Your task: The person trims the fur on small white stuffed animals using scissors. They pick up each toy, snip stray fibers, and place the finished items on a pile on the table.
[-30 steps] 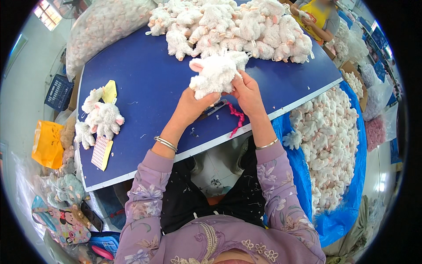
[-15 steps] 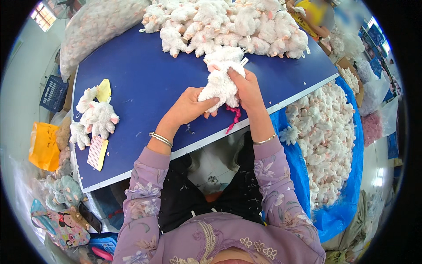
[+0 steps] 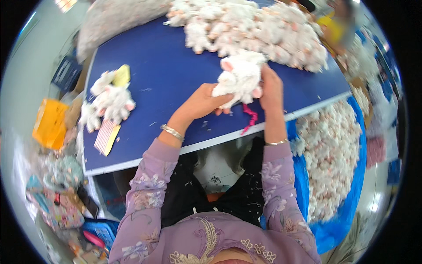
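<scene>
Between my hands, over the near side of the blue table [image 3: 158,66], is a fluffy white plush animal [image 3: 241,79] with pink ear-like patches. My left hand [image 3: 200,102] grips its lower left side, thumb on top and fingertips showing beneath. My right hand [image 3: 272,88] is closed on its right side, with most of its fingers hidden. A twisted bright pink strip [image 3: 250,118] lies under the toy towards the table's front edge. Beyond the toy rises a heap of similar white plush animals [image 3: 255,33].
At the table's left lie several white plush toys [image 3: 115,104], a yellow slip [image 3: 121,75] and a dotted card [image 3: 106,136]. To my right, a blue sack [image 3: 361,158] is full of white plush pieces [image 3: 329,163]. A large stuffed bag [image 3: 118,24] stands back left. A person in yellow [image 3: 330,33] is at back right.
The view has shifted, so the table sits differently in the picture. The plush toy has been turned in my hands and another pink patch shows. My right hand has moved down its side.
</scene>
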The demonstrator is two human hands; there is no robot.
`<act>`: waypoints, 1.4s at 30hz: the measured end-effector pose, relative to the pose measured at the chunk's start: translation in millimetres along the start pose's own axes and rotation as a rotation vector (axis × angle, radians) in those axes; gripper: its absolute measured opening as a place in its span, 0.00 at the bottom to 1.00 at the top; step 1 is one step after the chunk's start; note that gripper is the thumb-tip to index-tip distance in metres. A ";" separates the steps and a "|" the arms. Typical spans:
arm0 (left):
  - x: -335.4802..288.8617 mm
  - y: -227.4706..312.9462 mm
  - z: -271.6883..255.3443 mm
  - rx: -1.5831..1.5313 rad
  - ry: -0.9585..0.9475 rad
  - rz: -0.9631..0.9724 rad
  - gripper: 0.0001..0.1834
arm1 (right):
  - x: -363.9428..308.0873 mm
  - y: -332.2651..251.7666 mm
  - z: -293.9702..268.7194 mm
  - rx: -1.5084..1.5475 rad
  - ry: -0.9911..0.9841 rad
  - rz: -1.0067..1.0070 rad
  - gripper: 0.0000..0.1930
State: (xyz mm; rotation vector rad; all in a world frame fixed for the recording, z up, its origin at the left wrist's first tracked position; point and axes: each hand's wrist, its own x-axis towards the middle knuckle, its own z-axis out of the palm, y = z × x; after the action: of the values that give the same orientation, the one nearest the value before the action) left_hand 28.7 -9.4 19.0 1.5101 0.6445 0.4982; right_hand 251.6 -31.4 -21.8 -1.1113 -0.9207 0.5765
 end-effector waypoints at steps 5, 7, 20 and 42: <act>-8.7 2.2 -30.0 -0.242 0.488 0.196 0.13 | 0.6 -9.7 -10.5 0.223 -0.010 0.262 0.14; -10.6 -5.3 -50.4 -0.447 0.738 0.425 0.13 | -3.0 -11.2 -5.1 0.175 -0.045 0.238 0.14; 16.7 -35.0 -37.3 -0.299 0.565 0.185 0.09 | 10.0 -3.8 -2.5 -0.322 -0.096 0.029 0.09; 24.9 -39.8 -23.5 -0.182 0.461 0.190 0.11 | 49.7 -9.7 -4.9 -0.132 0.009 -0.026 0.18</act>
State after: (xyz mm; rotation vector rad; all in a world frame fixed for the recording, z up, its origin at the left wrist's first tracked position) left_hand 27.9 24.0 -21.5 1.2953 0.7886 1.0422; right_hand 281.1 1.8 2.9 -1.2178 -0.9749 0.4948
